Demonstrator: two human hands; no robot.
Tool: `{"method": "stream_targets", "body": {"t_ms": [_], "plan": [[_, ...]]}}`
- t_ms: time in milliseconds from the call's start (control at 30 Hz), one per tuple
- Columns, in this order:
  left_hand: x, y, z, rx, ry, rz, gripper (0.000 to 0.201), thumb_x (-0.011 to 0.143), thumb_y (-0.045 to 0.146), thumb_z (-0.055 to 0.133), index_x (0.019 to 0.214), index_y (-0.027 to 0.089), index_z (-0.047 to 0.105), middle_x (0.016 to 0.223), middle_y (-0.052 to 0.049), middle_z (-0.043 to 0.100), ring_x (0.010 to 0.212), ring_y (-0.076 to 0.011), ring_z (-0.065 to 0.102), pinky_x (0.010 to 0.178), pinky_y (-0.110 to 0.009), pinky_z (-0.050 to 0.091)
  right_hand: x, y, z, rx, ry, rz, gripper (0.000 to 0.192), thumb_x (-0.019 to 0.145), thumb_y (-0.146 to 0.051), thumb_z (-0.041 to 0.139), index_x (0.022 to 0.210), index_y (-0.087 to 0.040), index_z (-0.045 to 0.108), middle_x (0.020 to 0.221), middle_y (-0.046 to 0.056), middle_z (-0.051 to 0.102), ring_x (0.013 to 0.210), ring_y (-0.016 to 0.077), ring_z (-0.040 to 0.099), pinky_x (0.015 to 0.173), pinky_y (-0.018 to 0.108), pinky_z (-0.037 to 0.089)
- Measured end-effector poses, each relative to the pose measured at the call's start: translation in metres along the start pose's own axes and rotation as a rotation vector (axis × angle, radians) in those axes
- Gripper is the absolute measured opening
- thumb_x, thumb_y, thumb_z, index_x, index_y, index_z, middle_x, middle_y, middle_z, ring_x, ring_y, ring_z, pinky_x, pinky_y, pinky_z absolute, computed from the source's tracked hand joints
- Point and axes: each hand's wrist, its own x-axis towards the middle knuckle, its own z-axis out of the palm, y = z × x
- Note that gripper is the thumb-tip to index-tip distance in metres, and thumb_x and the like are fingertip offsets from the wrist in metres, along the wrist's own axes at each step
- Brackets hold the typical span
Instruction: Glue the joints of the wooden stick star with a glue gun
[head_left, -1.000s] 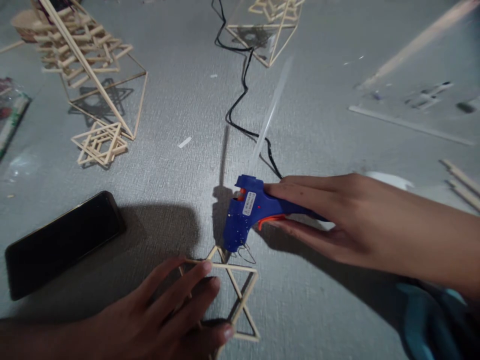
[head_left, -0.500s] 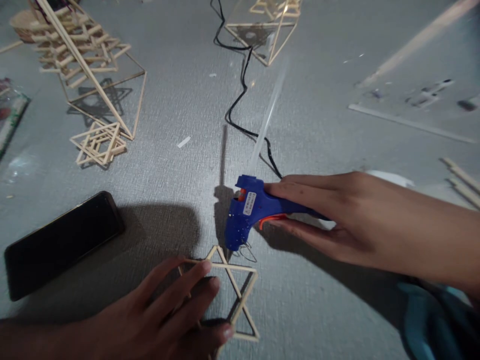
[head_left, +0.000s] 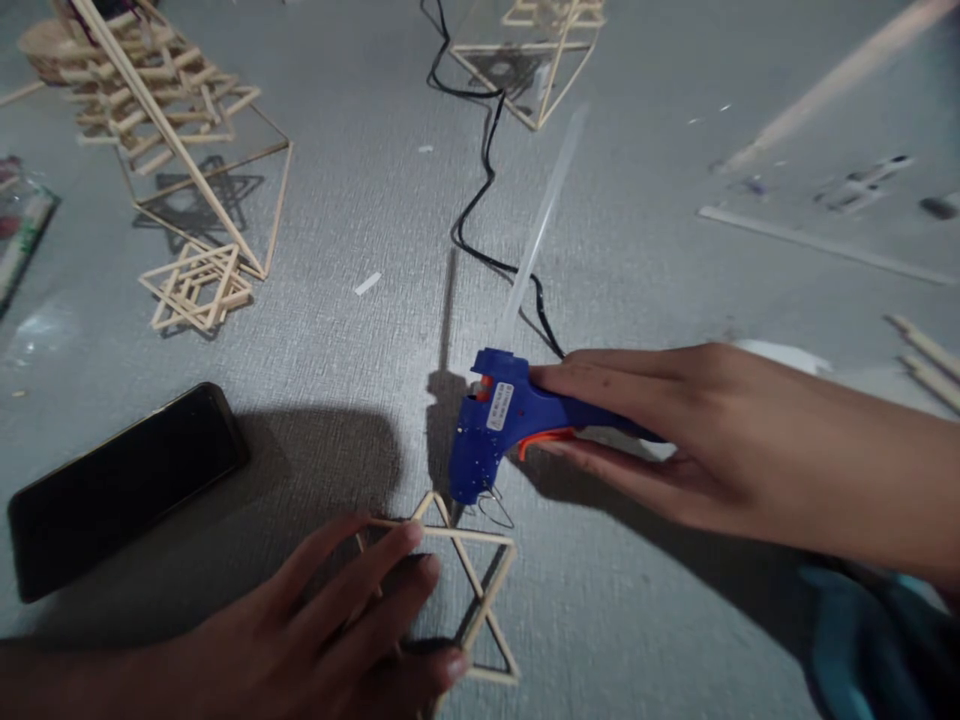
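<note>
My right hand (head_left: 675, 435) grips a blue glue gun (head_left: 499, 425) with an orange trigger; a clear glue stick (head_left: 544, 215) juts from its back. The nozzle points down at the top corner of a small star-shaped frame of thin wooden sticks (head_left: 469, 590) lying on the grey surface. My left hand (head_left: 322, 635) lies flat on the left part of that frame, fingers pressing the sticks down. The gun's black cord (head_left: 480, 195) trails away toward the top.
A black phone (head_left: 120, 485) lies at the left. Stick-built frames stand at the upper left (head_left: 172, 150) and top centre (head_left: 536, 60), with a flat stick star (head_left: 196, 288) beside them. Loose sticks (head_left: 926, 360) lie at the right edge.
Almost nothing has moved; the glue gun has shifted very slightly and both hands keep their places.
</note>
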Motion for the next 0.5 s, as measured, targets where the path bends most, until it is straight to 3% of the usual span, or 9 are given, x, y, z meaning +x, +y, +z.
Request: {"method": "stream_targets", "body": {"t_ms": [500], "plan": [[0.0001,0.0003,-0.0001,-0.003,0.006,0.000,0.045,0.110,0.054,0.061,0.153,0.042,0.065,0.157,0.000,0.065,0.152,-0.0305,0.050,0.121,-0.048,0.052,-0.0005,0.0002,0.0018,0.011,-0.017,0.019,0.030,0.113,-0.044,0.051,0.128,-0.023,0.067,0.098,0.004,0.076,0.065,0.0182,0.069,0.057,0.036,0.043]]}}
